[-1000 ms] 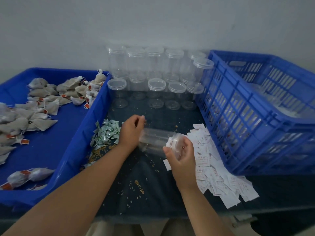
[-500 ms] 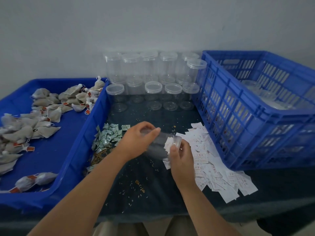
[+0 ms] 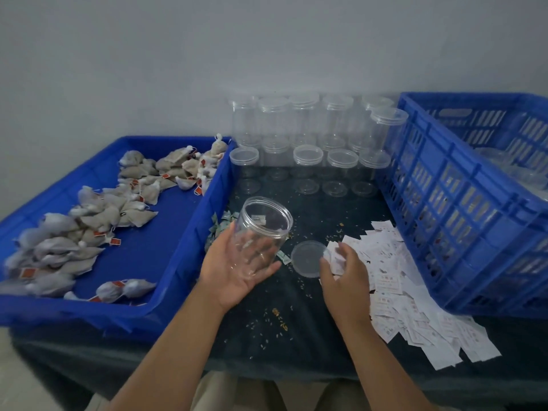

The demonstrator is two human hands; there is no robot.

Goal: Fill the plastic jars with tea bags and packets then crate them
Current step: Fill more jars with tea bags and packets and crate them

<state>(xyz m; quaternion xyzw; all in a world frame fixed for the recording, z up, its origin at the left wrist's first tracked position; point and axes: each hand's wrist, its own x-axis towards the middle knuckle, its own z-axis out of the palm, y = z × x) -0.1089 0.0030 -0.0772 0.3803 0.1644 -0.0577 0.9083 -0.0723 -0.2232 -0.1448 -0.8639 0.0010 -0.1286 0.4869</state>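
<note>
Jar point(image 3: 262, 232): my left hand point(image 3: 237, 268) is cupping it, tilted and lidless, over the table's point(image 3: 296, 336) middle; my right hand point(image 3: 345, 269) is pinching slips point(image 3: 337, 258) beside the lid point(image 3: 308, 258). So loosely gripped, it is risking slipping when slips go in.

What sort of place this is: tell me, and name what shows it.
Most likely a small hand-packing station for tea: a blue tray strewn with tea bags, rows of empty lidded plastic jars against the wall, and a blue crate at the right.
</note>
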